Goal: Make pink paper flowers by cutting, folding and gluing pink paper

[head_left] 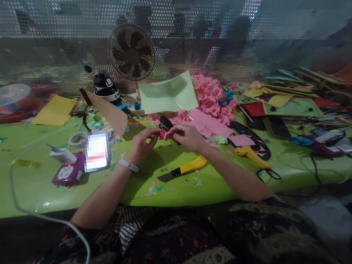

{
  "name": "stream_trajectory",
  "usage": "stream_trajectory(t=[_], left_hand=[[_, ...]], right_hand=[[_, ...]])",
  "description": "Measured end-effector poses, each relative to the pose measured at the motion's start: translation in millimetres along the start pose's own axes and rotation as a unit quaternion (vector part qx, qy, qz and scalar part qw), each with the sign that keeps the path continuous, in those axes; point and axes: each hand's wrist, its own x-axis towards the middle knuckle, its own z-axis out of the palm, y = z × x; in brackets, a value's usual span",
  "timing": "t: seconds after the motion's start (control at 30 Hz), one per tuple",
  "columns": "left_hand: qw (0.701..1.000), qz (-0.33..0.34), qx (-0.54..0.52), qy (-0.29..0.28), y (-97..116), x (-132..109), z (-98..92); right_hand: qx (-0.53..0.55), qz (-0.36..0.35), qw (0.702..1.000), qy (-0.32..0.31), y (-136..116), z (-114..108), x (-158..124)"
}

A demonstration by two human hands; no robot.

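Between the fingertips of both hands is a small folded pink paper flower (165,134), held just above the green tabletop. My left hand (144,143) pinches its left side and wears a white band at the wrist. On the other side, my right hand (187,137) pinches it with thumb and fingers closed. Right behind the flower lies a black object (165,122) that looks like a stapler, partly hidden. A yellow-handled cutter knife (193,164) lies near my right forearm, its dark blade pointing left. Beyond my right hand rests a pink paper sheet (210,122).
A heap of pink paper flowers (212,97) stands behind, beside a pale green sheet (168,93). A lit phone (96,150) leans by a purple power socket (67,174) with a white cable. Yellow-handled scissors (256,158) lie right. Farther back are a fan (131,52) and dark bottle (105,89).
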Motion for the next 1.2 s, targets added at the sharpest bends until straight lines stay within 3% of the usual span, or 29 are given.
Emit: stream_trajectory(t=[0.13,0.27,0.4,0.53,0.73,0.8,0.9,1.07,1.2], left_hand=[[0.999,0.031,-0.008,0.024,8.4,0.4,-3.6],[0.999,0.036,-0.016,0.024,13.6,0.8,-4.2],[0.999,0.027,-0.018,0.026,15.8,-1.0,-0.6],[0.999,0.028,-0.023,0.041,22.6,-2.4,-0.5],[0.997,0.055,0.031,0.051,25.5,-1.2,7.3],[0.998,0.022,0.006,0.052,23.9,-0.9,9.5],[0.992,-0.083,-0.084,0.042,23.2,-1.3,9.9],[0.942,-0.234,-0.239,-0.039,27.4,-3.0,11.5],[0.912,-0.285,-0.292,-0.043,31.3,-3.1,13.9]], right_hand=[[-0.113,-0.078,0.987,0.081,5.5,6.2,-4.0],[-0.154,-0.093,0.979,0.097,6.3,8.8,-8.7],[-0.018,0.002,0.994,0.108,2.6,13.1,-9.6],[0.182,0.131,0.971,0.078,0.6,15.6,-7.3],[0.233,0.145,0.958,0.082,-1.5,19.9,-6.9],[0.246,0.147,0.956,0.069,-1.4,21.1,-6.7],[0.288,0.157,0.944,0.040,1.2,21.5,-5.6],[0.332,0.156,0.930,0.019,6.8,21.5,-4.9],[0.341,0.160,0.926,-0.003,6.1,20.9,-5.1]])
